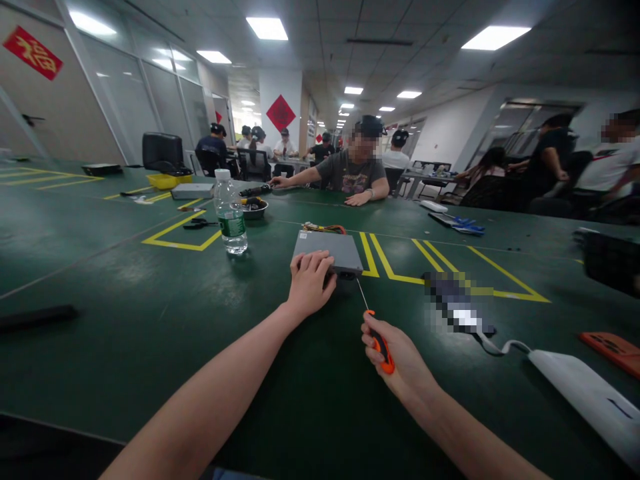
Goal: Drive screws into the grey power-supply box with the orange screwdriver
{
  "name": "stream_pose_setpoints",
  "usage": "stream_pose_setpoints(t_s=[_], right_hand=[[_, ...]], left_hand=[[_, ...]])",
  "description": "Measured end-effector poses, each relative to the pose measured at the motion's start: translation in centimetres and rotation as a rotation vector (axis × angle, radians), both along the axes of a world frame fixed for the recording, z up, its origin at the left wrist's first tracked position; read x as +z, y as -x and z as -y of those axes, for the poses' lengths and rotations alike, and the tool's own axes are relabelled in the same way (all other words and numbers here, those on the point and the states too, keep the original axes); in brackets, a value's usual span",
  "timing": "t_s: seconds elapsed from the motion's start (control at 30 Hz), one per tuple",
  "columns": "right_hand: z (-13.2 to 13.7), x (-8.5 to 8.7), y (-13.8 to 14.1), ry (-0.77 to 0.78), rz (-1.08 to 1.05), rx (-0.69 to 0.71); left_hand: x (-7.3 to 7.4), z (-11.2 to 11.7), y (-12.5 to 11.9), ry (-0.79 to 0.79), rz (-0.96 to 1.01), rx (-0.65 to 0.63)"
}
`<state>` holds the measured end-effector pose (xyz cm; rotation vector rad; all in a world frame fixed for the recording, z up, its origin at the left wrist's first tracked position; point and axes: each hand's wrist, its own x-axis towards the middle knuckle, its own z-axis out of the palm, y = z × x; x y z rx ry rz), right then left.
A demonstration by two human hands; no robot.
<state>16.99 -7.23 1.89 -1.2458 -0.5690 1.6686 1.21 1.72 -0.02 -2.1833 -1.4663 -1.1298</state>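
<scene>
A flat grey metal box (333,249) with coloured wires at its far end lies on the green table (125,320). My left hand (310,281) rests on the box's near left corner, fingers curled over its edge. My right hand (397,357) is closed round the orange and black handle of a screwdriver (379,340). Its thin shaft points up and away, with the tip at the box's near right corner.
A water bottle (231,212) stands left of the box, with a metal bowl (254,208) behind it. A white power strip (585,393) lies at the right, an orange object (613,348) beyond it. A person sits across the table; others sit farther back.
</scene>
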Motion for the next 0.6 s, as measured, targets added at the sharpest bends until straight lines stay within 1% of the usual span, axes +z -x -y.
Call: stream_pose_setpoints(t_s=[0.1, 0.2, 0.27, 0.43, 0.5, 0.6], right_hand=[[0.2, 0.23, -0.09, -0.013, -0.096, -0.024], [0.25, 0.19, -0.26, -0.007, -0.165, -0.018], [0.2, 0.06, -0.3, -0.007, -0.166, -0.013], [0.1, -0.32, -0.13, -0.045, -0.085, -0.035], [0.13, -0.41, -0.03, -0.06, -0.118, -0.034], [0.19, -0.55, 0.04, -0.026, -0.173, -0.011]], left_hand=[[-0.02, -0.02, -0.03, 0.002, 0.003, 0.002], [-0.02, -0.01, -0.03, 0.004, 0.008, 0.001], [0.02, 0.04, -0.01, 0.005, 0.003, 0.001], [0.14, 0.08, -0.01, 0.014, -0.003, 0.01], [0.12, 0.04, -0.04, 0.018, 0.001, 0.017], [0.04, -0.03, -0.06, 0.018, 0.003, 0.019]])
